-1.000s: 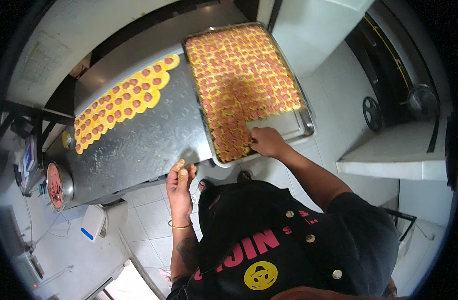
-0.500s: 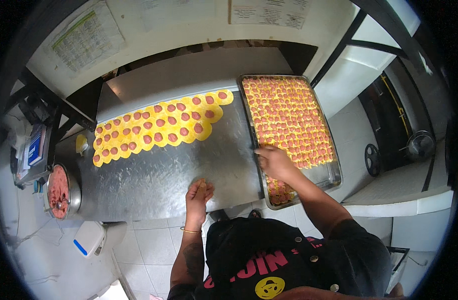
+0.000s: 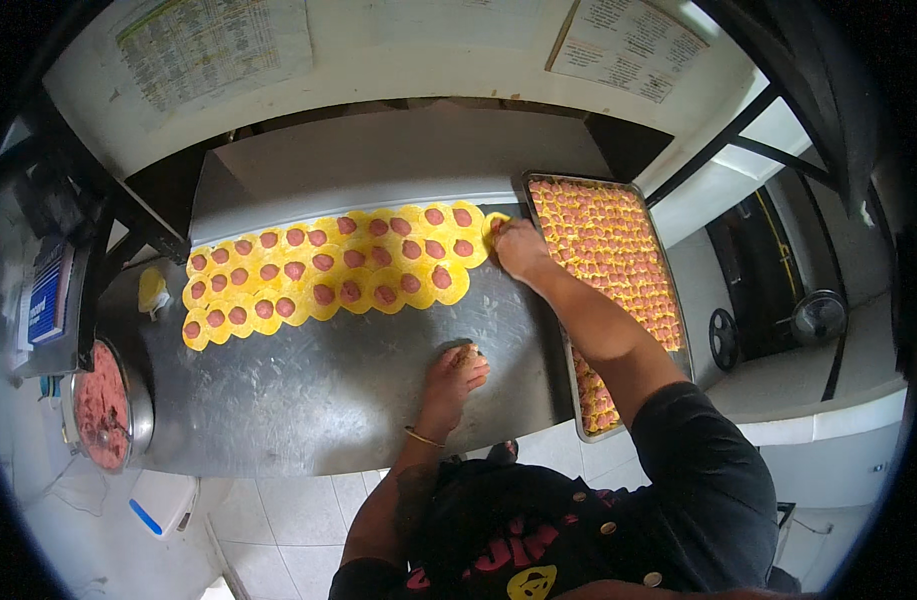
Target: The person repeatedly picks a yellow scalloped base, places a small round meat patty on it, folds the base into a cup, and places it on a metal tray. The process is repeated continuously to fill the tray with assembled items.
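Note:
Thin round yellow dumpling wrappers (image 3: 308, 267) overlap in rows on the steel worktop, each topped with a blob of pink filling (image 3: 441, 277). At the far right end of the rows, my right hand (image 3: 520, 250) pinches a dumpling wrapper (image 3: 493, 218), its fingers partly hiding the filling. Nearer to me, my left hand (image 3: 455, 382) is held above the worktop (image 3: 378, 410) with its fingers curled. Something pale shows at its fingertips, too small to make out. Right of my hands lies a metal tray (image 3: 568, 360) packed with rows of yellow-and-pink dumplings (image 3: 608, 250).
A steel bowl (image 3: 141, 405) of pink filling stands at the worktop's left end. Behind it is a small yellow lump (image 3: 152, 289). A dark shelf frame (image 3: 73, 310) rises at the left, holding a blue-and-white box (image 3: 50, 290). A wall edges the back.
My right hand has moved from the tray to the far right end of the rows and taken hold of a wrapper. The left hand stays curled; the whole view has shifted.

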`<state>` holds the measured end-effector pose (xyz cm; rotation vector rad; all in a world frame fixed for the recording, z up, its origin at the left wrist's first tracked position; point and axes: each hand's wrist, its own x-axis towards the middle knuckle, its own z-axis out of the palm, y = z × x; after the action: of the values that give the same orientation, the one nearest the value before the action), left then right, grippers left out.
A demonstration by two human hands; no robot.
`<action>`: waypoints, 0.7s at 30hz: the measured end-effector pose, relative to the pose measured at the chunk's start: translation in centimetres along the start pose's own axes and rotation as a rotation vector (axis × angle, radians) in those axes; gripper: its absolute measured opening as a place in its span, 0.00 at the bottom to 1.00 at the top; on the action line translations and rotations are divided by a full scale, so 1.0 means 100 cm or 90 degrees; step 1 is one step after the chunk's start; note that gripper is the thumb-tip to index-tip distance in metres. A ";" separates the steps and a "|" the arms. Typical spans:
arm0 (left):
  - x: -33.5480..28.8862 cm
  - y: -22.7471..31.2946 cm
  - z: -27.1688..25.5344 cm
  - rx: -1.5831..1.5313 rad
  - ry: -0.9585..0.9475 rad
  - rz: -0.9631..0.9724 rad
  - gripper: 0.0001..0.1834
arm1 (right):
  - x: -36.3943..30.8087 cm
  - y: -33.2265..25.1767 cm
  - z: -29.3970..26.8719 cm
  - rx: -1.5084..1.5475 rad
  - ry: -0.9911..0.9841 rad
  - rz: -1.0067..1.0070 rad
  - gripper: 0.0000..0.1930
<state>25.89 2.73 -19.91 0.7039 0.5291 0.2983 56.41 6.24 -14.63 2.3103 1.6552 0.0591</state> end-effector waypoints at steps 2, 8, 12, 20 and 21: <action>0.001 0.003 0.009 0.008 0.014 -0.052 0.23 | -0.022 -0.013 0.005 -0.044 -0.003 -0.035 0.17; -0.001 -0.022 0.021 -0.107 0.023 -0.092 0.21 | -0.124 -0.060 0.001 -0.016 -0.006 -0.054 0.16; -0.006 -0.041 0.011 -0.207 0.016 -0.010 0.17 | -0.196 -0.113 -0.049 0.159 0.027 -0.098 0.16; -0.068 -0.018 0.022 -0.195 0.030 0.081 0.15 | -0.289 -0.123 -0.050 0.500 0.269 -0.126 0.13; -0.081 -0.011 0.030 -0.199 0.063 0.111 0.16 | -0.297 -0.117 -0.048 0.607 0.290 -0.103 0.12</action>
<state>20.95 -3.22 -15.84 0.4327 0.5010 0.5681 34.73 -16.95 -9.01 2.9533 2.4923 -0.3379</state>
